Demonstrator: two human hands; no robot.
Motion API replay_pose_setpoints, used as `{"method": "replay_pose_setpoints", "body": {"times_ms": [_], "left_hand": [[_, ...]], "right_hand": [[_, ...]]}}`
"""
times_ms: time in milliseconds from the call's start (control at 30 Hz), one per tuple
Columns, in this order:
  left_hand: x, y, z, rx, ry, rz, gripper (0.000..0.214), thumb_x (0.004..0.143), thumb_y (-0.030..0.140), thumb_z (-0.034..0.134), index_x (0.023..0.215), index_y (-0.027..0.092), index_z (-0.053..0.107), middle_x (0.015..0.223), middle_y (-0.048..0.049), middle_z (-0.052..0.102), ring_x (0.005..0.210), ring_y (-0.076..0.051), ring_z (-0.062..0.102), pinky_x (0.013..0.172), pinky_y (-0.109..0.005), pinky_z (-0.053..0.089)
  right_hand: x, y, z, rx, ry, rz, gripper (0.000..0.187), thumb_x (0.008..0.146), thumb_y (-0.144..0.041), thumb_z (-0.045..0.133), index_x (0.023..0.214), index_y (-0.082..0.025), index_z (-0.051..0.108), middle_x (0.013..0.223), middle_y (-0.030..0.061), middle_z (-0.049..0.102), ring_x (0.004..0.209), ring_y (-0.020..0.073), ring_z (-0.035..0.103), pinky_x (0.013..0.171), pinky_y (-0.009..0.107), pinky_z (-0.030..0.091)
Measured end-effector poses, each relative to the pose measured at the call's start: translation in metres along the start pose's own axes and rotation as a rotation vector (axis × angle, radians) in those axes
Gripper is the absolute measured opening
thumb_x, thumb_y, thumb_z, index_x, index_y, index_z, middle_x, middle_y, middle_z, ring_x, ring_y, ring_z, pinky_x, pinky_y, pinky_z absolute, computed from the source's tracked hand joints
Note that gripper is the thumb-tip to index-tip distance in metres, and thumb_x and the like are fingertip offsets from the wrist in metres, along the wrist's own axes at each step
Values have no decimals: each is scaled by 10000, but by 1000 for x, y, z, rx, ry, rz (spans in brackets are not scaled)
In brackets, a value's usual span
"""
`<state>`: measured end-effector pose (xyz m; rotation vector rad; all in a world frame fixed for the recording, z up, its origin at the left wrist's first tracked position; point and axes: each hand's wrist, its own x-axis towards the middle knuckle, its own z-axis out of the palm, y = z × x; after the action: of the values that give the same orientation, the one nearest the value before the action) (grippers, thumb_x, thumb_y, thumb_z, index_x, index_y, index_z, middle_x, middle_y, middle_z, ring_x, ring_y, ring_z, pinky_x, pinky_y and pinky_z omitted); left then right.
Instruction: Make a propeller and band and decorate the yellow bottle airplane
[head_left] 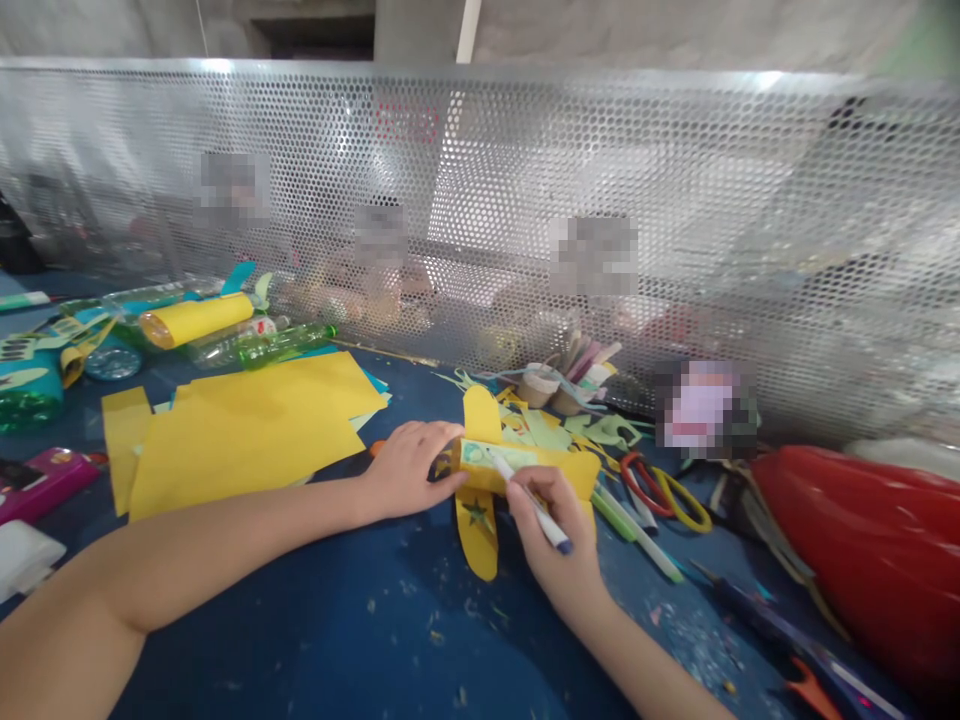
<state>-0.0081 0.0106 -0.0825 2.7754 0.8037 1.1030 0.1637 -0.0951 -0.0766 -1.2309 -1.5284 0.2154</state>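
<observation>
A yellow paper aeroplane model [480,520] with a green panel and a star on its wing lies on the blue table [360,620]. My left hand [409,468] grips the model's left end, fingers curled on it. My right hand [551,540] is closed round a white pen with a blue end [534,503], whose tip rests on the model's green panel.
Yellow paper sheets [247,425] lie at the left, with a yellow roll [196,320] and green plastic bottles [277,345] behind. Red-and-yellow scissors [664,490], green paper scraps [592,430], a red shiny object [870,550] and a pink box [41,480] surround. A perforated metal screen [525,220] closes the back.
</observation>
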Motion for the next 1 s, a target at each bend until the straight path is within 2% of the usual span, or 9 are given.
{"method": "replay_pose_setpoints", "body": {"times_ms": [267, 433, 567, 833, 1000], "left_hand": [[2, 1, -2, -13, -24, 22, 367, 854, 439, 517, 1126, 194, 502, 1180, -64, 597, 1065, -239, 560, 925, -389, 436], [2, 0, -1, -26, -31, 21, 366, 859, 442, 512, 1130, 197, 498, 1161, -66, 601, 1063, -234, 561, 931, -393, 436], [2, -1, 1, -9, -22, 30, 368, 861, 448, 510, 1130, 198, 500, 1158, -71, 602, 1059, -233, 564, 926, -395, 441], [0, -4, 4, 11, -1, 74, 381, 847, 444, 535, 1128, 188, 508, 1149, -74, 603, 1057, -232, 560, 918, -387, 446], [-1, -5, 4, 12, -9, 78, 386, 861, 460, 506, 1139, 192, 506, 1161, -81, 595, 1066, -236, 554, 919, -397, 443]], "right_hand": [[1, -9, 0, 47, 38, 9, 71, 894, -262, 504, 842, -214, 511, 655, -22, 510, 550, 121, 491, 506, 237, 397], [0, -5, 0, 76, -4, 23, 105, 885, -268, 526, 796, -221, 493, 637, -25, 514, 545, 121, 505, 466, 228, 379], [1, 0, 2, 57, 34, 30, 176, 893, -279, 517, 732, -223, 472, 590, -29, 497, 532, 122, 497, 442, 228, 348], [0, 5, 3, 41, 30, 46, 218, 896, -267, 506, 695, -227, 433, 546, -50, 469, 501, 109, 455, 457, 229, 343], [0, 6, 3, 42, 30, 51, 197, 898, -286, 512, 721, -224, 452, 586, -40, 491, 537, 116, 476, 487, 237, 363]]}}
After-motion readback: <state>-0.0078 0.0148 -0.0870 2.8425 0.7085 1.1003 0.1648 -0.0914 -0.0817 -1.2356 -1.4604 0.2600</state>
